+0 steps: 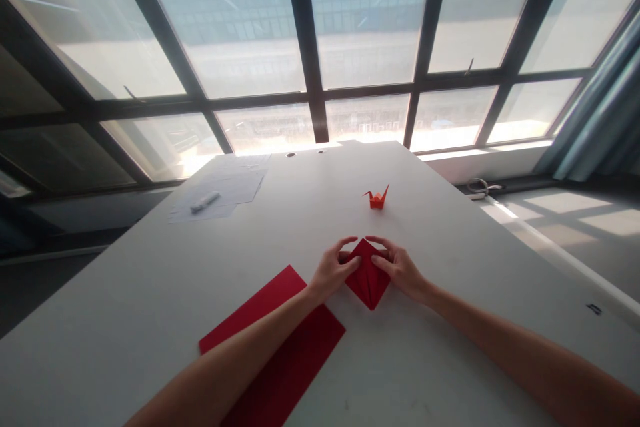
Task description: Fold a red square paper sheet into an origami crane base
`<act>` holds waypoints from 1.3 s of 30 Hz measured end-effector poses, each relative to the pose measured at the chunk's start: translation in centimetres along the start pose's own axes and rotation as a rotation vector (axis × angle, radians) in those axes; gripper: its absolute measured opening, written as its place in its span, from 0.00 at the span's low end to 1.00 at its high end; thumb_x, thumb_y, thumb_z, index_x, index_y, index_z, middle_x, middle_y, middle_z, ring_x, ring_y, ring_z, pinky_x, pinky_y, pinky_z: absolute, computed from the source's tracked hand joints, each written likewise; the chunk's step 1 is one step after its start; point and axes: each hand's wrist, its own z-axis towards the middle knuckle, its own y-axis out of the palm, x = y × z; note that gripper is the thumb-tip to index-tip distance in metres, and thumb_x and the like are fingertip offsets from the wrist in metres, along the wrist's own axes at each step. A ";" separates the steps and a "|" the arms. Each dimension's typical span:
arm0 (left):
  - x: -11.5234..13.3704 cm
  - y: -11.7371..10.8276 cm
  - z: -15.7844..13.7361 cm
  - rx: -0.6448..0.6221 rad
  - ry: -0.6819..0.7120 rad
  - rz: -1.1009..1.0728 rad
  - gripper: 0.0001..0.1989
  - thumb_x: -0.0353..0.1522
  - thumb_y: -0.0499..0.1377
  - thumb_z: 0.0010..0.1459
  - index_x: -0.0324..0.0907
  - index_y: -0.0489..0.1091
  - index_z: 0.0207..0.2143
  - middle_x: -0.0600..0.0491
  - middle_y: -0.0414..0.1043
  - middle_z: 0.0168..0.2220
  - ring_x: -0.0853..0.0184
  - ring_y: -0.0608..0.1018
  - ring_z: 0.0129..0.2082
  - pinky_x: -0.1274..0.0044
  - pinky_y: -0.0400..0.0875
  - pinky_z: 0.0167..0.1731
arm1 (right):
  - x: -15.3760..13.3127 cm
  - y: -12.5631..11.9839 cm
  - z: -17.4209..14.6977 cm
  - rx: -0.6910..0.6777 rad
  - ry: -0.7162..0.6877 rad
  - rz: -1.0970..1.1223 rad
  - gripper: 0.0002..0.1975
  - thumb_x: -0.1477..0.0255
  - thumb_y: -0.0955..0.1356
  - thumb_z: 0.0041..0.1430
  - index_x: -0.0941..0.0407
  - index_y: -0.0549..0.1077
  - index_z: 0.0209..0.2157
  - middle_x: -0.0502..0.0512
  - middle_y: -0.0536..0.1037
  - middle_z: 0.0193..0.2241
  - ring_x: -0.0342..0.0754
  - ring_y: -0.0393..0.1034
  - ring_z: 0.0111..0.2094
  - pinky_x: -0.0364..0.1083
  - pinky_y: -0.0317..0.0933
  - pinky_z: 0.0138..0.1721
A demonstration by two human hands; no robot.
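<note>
Between my two hands is a folded red paper (369,287), diamond-shaped, with a crease or slit running down its middle toward the lower corner. My left hand (336,267) grips its left edge, thumb on top and fingers behind. On the right edge, my right hand (400,268) holds it in the same way. Both index fingers reach toward the top corner. Beyond the hands stands a small orange-red origami crane (377,199). Under my left forearm lies a larger piece of red paper (300,353), partly hidden by the arm.
White sheets of paper (235,183) lie at the table's far left, with a white tube-like object (205,202) on them. The white table (150,293) extends to the windows. A small dark item (594,309) is near the right edge. A coiled cable (483,187) sits beyond that edge.
</note>
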 end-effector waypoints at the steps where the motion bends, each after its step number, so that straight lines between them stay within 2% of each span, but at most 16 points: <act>1: 0.1 0.0 0.1 -0.010 -0.014 0.002 0.31 0.41 0.68 0.51 0.36 0.67 0.53 0.45 0.79 0.35 0.61 0.81 0.32 0.76 0.74 0.30 | 0.1 0.0 0.0 -0.003 -0.004 -0.001 0.28 0.64 0.71 0.55 0.56 0.66 0.56 0.55 0.81 0.36 0.49 0.75 0.32 0.46 0.69 0.33; 5: 0.2 0.2 0.3 -0.005 -0.007 0.007 0.25 0.41 0.68 0.50 0.34 0.74 0.46 0.44 0.80 0.37 0.61 0.81 0.35 0.75 0.75 0.34 | 0.4 0.0 0.0 -0.007 -0.009 -0.030 0.26 0.64 0.70 0.55 0.56 0.68 0.55 0.57 0.81 0.39 0.51 0.76 0.36 0.47 0.70 0.35; 9: 0.2 0.3 0.1 0.011 0.018 -0.006 0.25 0.42 0.68 0.51 0.36 0.75 0.47 0.45 0.80 0.38 0.60 0.81 0.36 0.74 0.75 0.36 | 0.3 0.1 0.0 -0.001 -0.035 -0.073 0.25 0.65 0.69 0.56 0.56 0.68 0.54 0.57 0.81 0.39 0.51 0.76 0.37 0.48 0.70 0.36; 16: -0.2 0.5 0.2 0.057 0.087 0.025 0.20 0.41 0.67 0.52 0.37 0.77 0.42 0.47 0.80 0.38 0.60 0.81 0.37 0.74 0.75 0.38 | 0.1 0.5 -0.1 0.062 -0.067 -0.187 0.27 0.68 0.68 0.56 0.56 0.65 0.57 0.55 0.81 0.35 0.48 0.74 0.30 0.45 0.68 0.30; 22: -0.6 0.5 0.3 0.102 0.113 0.060 0.18 0.41 0.67 0.52 0.37 0.77 0.40 0.47 0.80 0.36 0.62 0.80 0.34 0.75 0.74 0.35 | -0.1 0.8 -0.1 0.073 -0.091 -0.223 0.26 0.67 0.68 0.56 0.56 0.65 0.57 0.54 0.80 0.32 0.47 0.73 0.27 0.44 0.66 0.27; 26: -0.4 0.3 0.3 0.053 0.118 0.083 0.18 0.41 0.67 0.52 0.37 0.77 0.40 0.47 0.80 0.37 0.63 0.79 0.33 0.76 0.73 0.34 | -0.2 1.0 -0.2 0.077 -0.111 -0.241 0.25 0.68 0.67 0.56 0.56 0.66 0.56 0.54 0.81 0.32 0.46 0.72 0.26 0.43 0.65 0.26; 30: -0.3 0.0 0.3 -0.016 0.068 0.104 0.18 0.41 0.68 0.51 0.36 0.77 0.38 0.49 0.79 0.33 0.65 0.78 0.30 0.78 0.70 0.29 | -0.4 1.1 -0.3 0.061 -0.105 -0.229 0.26 0.67 0.68 0.56 0.55 0.65 0.57 0.53 0.81 0.33 0.46 0.72 0.27 0.43 0.65 0.26; 33: -0.4 -0.2 0.3 0.033 0.052 0.085 0.17 0.41 0.68 0.51 0.36 0.77 0.36 0.50 0.78 0.31 0.66 0.77 0.28 0.78 0.70 0.28 | -0.6 1.0 -0.3 0.083 -0.067 -0.179 0.28 0.64 0.70 0.55 0.55 0.64 0.57 0.54 0.81 0.32 0.48 0.74 0.28 0.44 0.67 0.27; 36: -0.4 -0.1 0.3 0.135 0.060 0.059 0.16 0.41 0.68 0.50 0.37 0.77 0.34 0.51 0.78 0.30 0.66 0.77 0.27 0.78 0.70 0.27 | -0.7 0.8 -0.5 0.111 0.034 -0.035 0.27 0.58 0.70 0.55 0.56 0.66 0.54 0.56 0.81 0.33 0.51 0.76 0.32 0.47 0.70 0.32; 39: -0.2 0.1 0.2 0.230 0.076 0.049 0.15 0.41 0.68 0.50 0.37 0.76 0.32 0.52 0.77 0.28 0.68 0.75 0.25 0.79 0.69 0.25 | -0.9 0.9 -1.1 0.079 0.100 0.051 0.25 0.57 0.71 0.55 0.57 0.68 0.50 0.59 0.81 0.37 0.53 0.77 0.37 0.49 0.72 0.36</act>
